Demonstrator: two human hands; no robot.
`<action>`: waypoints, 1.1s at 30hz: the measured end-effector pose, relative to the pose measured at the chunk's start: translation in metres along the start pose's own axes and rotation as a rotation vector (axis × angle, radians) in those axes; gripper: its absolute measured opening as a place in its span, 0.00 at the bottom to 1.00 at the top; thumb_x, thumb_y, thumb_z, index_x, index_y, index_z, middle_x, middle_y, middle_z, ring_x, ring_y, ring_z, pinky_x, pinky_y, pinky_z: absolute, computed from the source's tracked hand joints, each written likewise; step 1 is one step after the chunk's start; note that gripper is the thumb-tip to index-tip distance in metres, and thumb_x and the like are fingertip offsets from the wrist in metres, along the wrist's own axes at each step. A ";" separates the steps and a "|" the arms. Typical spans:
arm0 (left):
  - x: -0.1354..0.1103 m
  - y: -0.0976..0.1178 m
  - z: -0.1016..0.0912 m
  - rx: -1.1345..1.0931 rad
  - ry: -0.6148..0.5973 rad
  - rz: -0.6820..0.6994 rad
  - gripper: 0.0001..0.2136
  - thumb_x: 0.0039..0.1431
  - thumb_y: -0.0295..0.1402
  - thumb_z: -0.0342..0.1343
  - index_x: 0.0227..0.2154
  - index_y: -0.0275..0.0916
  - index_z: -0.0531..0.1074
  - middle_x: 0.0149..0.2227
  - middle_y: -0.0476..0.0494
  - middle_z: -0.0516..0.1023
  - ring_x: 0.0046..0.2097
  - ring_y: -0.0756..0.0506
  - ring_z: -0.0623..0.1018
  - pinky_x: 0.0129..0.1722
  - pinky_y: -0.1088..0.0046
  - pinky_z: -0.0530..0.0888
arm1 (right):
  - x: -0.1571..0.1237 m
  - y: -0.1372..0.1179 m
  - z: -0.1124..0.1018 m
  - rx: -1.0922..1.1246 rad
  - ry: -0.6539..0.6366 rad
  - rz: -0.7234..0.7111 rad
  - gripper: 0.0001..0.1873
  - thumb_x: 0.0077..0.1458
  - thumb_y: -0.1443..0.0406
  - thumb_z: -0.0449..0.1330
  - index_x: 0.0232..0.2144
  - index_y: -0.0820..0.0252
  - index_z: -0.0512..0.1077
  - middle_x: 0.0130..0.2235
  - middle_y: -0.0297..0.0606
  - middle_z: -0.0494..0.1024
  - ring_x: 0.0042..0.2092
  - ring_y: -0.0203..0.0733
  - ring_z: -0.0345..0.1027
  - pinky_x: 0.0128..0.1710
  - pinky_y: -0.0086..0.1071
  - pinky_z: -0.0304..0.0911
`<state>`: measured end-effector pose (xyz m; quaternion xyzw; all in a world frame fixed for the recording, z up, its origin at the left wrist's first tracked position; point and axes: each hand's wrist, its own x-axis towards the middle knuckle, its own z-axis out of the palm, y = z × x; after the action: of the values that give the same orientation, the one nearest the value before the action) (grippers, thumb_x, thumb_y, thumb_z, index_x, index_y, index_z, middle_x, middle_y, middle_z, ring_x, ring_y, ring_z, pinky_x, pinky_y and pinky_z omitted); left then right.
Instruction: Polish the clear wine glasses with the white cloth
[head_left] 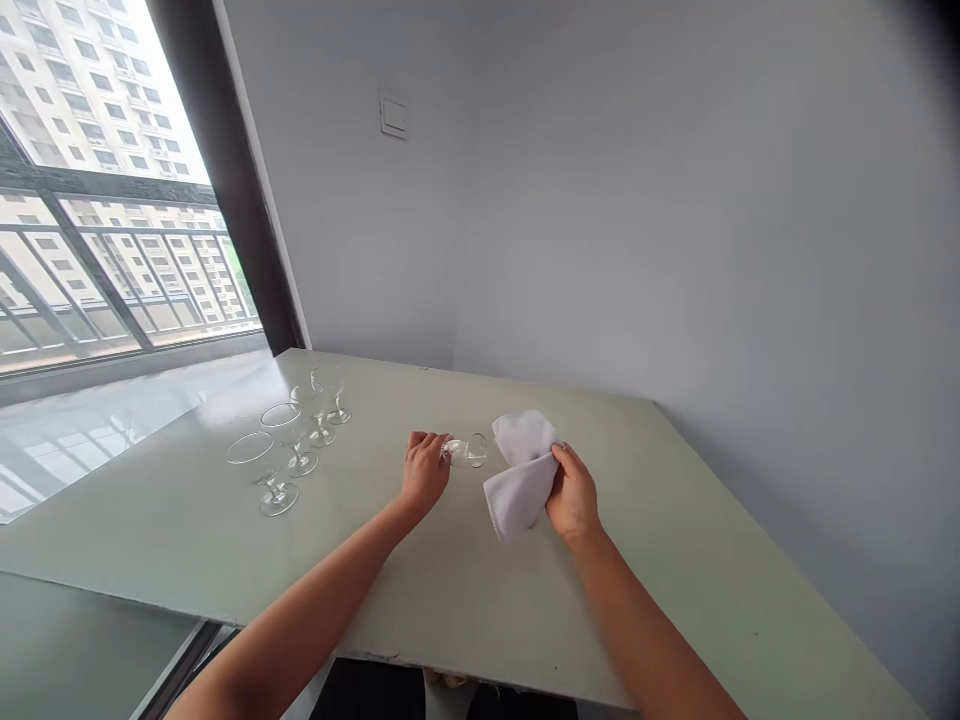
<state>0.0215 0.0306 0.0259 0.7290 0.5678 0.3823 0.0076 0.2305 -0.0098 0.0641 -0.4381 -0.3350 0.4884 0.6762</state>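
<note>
My left hand (426, 468) is closed around a clear stemmed glass (465, 452), which lies sideways in the grip above the table. One round end of the glass points right, toward the cloth; the rest is largely hidden by my fingers. My right hand (573, 492) pinches a white cloth (523, 478) between thumb and fingers. The cloth hangs in folds just right of the glass, with a small gap between them.
Several clear stemmed glasses (279, 500) stand upright in a row on the left of the pale green table (420, 590). Grey walls (600, 250) border the table's far and right sides. A window (112, 250) with a railing outside is at the left.
</note>
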 end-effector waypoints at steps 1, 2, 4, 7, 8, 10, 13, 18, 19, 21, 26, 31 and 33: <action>0.000 -0.001 -0.001 0.009 -0.002 -0.008 0.11 0.57 0.28 0.46 0.39 0.41 0.71 0.33 0.44 0.75 0.41 0.42 0.66 0.39 0.67 0.66 | -0.008 -0.002 0.008 -0.106 -0.022 -0.095 0.10 0.49 0.58 0.56 0.26 0.59 0.66 0.22 0.28 0.62 0.24 0.32 0.56 0.23 0.26 0.55; -0.001 -0.002 -0.001 0.020 -0.005 -0.015 0.10 0.57 0.28 0.46 0.38 0.40 0.71 0.32 0.44 0.75 0.42 0.42 0.67 0.39 0.67 0.66 | -0.016 -0.001 0.016 -0.236 -0.064 -0.186 0.10 0.50 0.57 0.55 0.29 0.59 0.68 0.23 0.29 0.64 0.25 0.33 0.57 0.24 0.26 0.56; -0.002 -0.004 -0.002 0.036 -0.014 -0.018 0.10 0.56 0.27 0.46 0.38 0.40 0.70 0.33 0.43 0.74 0.41 0.42 0.68 0.39 0.67 0.66 | -0.030 0.005 0.033 -0.499 -0.204 -0.344 0.14 0.54 0.58 0.52 0.38 0.58 0.70 0.31 0.35 0.71 0.31 0.37 0.62 0.31 0.29 0.60; -0.002 -0.009 -0.003 0.026 -0.020 0.000 0.12 0.56 0.26 0.44 0.41 0.39 0.67 0.38 0.43 0.74 0.42 0.45 0.70 0.42 0.68 0.66 | -0.040 0.024 0.051 -0.704 -0.432 -0.448 0.21 0.56 0.59 0.48 0.51 0.55 0.65 0.45 0.42 0.71 0.44 0.44 0.63 0.43 0.36 0.60; -0.003 -0.010 -0.003 0.029 -0.022 0.013 0.13 0.56 0.25 0.44 0.43 0.39 0.66 0.40 0.43 0.73 0.42 0.45 0.70 0.43 0.68 0.66 | -0.040 0.031 0.053 -0.717 -0.468 -0.433 0.22 0.57 0.59 0.48 0.53 0.54 0.62 0.46 0.43 0.70 0.46 0.45 0.62 0.44 0.37 0.60; -0.003 -0.012 -0.003 0.064 -0.033 0.051 0.14 0.56 0.25 0.44 0.45 0.39 0.64 0.40 0.42 0.73 0.42 0.44 0.70 0.44 0.66 0.64 | -0.036 0.043 0.053 -0.703 -0.493 -0.342 0.24 0.56 0.59 0.49 0.55 0.54 0.60 0.45 0.42 0.71 0.45 0.46 0.63 0.44 0.38 0.60; -0.006 -0.008 -0.002 0.142 -0.045 0.133 0.14 0.55 0.26 0.46 0.46 0.37 0.63 0.37 0.41 0.72 0.41 0.42 0.69 0.44 0.63 0.63 | -0.026 0.053 0.044 -0.622 -0.521 -0.143 0.22 0.54 0.58 0.52 0.51 0.55 0.65 0.37 0.40 0.73 0.39 0.44 0.65 0.39 0.37 0.63; -0.012 0.007 -0.002 0.208 -0.062 0.293 0.14 0.55 0.29 0.48 0.45 0.36 0.64 0.34 0.40 0.71 0.40 0.41 0.69 0.44 0.63 0.63 | -0.020 0.055 0.032 -0.357 -0.590 0.126 0.19 0.47 0.56 0.59 0.41 0.58 0.72 0.31 0.36 0.73 0.33 0.40 0.64 0.30 0.32 0.64; -0.013 0.010 -0.002 0.219 -0.064 0.309 0.13 0.56 0.29 0.48 0.45 0.36 0.64 0.34 0.40 0.71 0.40 0.41 0.69 0.43 0.62 0.64 | -0.019 0.054 0.031 -0.322 -0.592 0.151 0.18 0.46 0.56 0.61 0.39 0.59 0.73 0.30 0.36 0.72 0.32 0.39 0.64 0.29 0.31 0.63; -0.013 0.013 -0.005 0.233 -0.060 0.340 0.13 0.57 0.29 0.47 0.46 0.36 0.64 0.35 0.39 0.71 0.41 0.41 0.69 0.45 0.61 0.64 | -0.018 0.050 0.030 -0.272 -0.573 0.193 0.15 0.44 0.56 0.63 0.32 0.61 0.74 0.27 0.34 0.71 0.29 0.36 0.62 0.26 0.29 0.61; -0.010 0.014 -0.013 0.200 -0.062 0.454 0.18 0.59 0.24 0.41 0.51 0.39 0.60 0.44 0.39 0.71 0.49 0.43 0.69 0.55 0.58 0.56 | -0.010 0.035 0.025 -0.154 -0.541 0.265 0.14 0.42 0.56 0.64 0.24 0.61 0.71 0.22 0.32 0.68 0.24 0.32 0.58 0.22 0.27 0.54; -0.008 0.014 -0.021 0.031 -0.343 0.253 0.17 0.59 0.34 0.46 0.51 0.42 0.62 0.36 0.43 0.75 0.37 0.45 0.75 0.41 0.68 0.67 | -0.005 0.014 0.013 -0.395 -0.789 0.181 0.12 0.46 0.57 0.61 0.26 0.62 0.73 0.24 0.32 0.70 0.26 0.33 0.61 0.26 0.28 0.56; -0.005 0.014 -0.028 -0.153 -0.581 0.148 0.17 0.54 0.40 0.52 0.47 0.43 0.66 0.32 0.46 0.75 0.32 0.47 0.75 0.32 0.72 0.68 | -0.004 0.002 0.007 -0.494 -0.908 0.187 0.12 0.46 0.57 0.61 0.27 0.62 0.73 0.25 0.33 0.70 0.28 0.35 0.63 0.28 0.28 0.57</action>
<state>0.0167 0.0098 0.0495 0.8445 0.4568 0.1990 0.1963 0.2229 -0.0113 0.0650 -0.3567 -0.6590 0.5940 0.2928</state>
